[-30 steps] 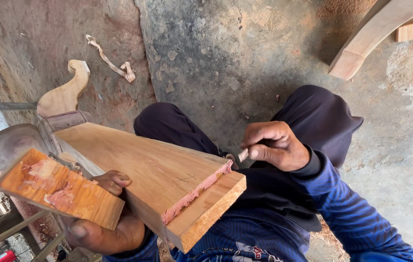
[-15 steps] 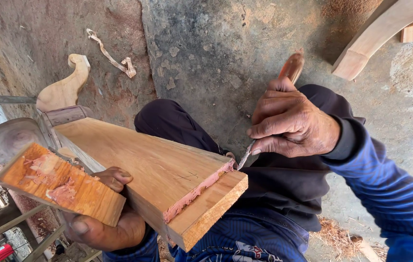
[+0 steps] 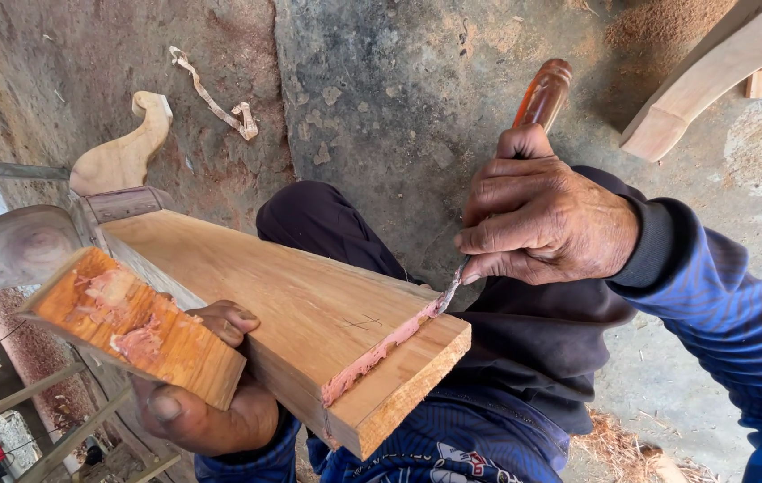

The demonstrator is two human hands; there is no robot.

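— How is the right hand (image 3: 546,224) sitting?

— Fingers curling tight around a chisel (image 3: 506,170), its blade touching the pink paste along the board's (image 3: 283,304) end edge.

— And the left hand (image 3: 207,385)?

— Gripping a small block (image 3: 126,326) beside the board's near corner, possibly propping the board too; open floor (image 3: 381,98) is lying beyond.

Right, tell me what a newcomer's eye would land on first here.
First the right hand at centre right, gripping a chisel whose blade meets a pink strip of filler along the end of the plank. Next, lower left, the left hand steadies that plank and holds a small wood block smeared with the same pink paste.
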